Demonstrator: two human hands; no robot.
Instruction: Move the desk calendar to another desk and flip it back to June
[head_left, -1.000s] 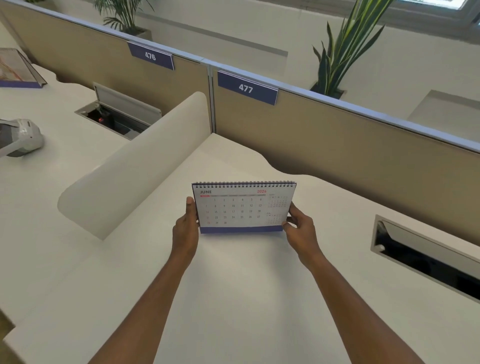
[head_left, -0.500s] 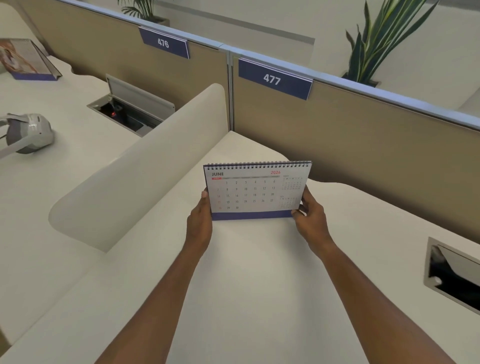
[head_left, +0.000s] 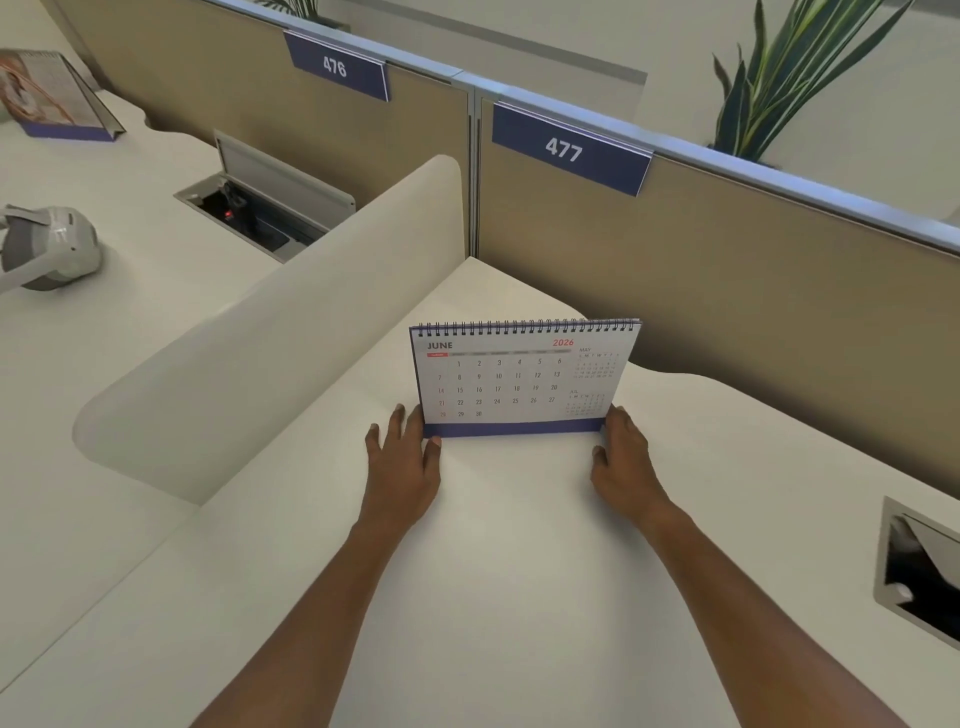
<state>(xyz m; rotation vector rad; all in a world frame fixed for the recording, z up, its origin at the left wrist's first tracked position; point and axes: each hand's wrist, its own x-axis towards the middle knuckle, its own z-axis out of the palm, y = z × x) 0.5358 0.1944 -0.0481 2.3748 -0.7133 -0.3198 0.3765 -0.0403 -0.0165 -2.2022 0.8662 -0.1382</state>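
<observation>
The white desk (head_left: 519, 571) carries a calendar (head_left: 524, 376) standing upright near its back edge, open to June. Both hands (head_left: 402, 467) lie flat at its lower corners.

headset (head_left: 49, 247): cut by left edge | cable hatch (head_left: 919, 569): cut by right edge | calendar (head_left: 524, 379) mini-months: illegible

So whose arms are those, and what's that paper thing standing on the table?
There is no machine here. A person wears a camera on their head, so you see their own two arms reaching forward. The left hand and right hand rest open beside a white spiral-bound desk calendar, which stands upright on the white desk showing June. Behind it, a blue sign reading 477 hangs on the tan divider wall. A grey headset lies on the next desk.
</observation>
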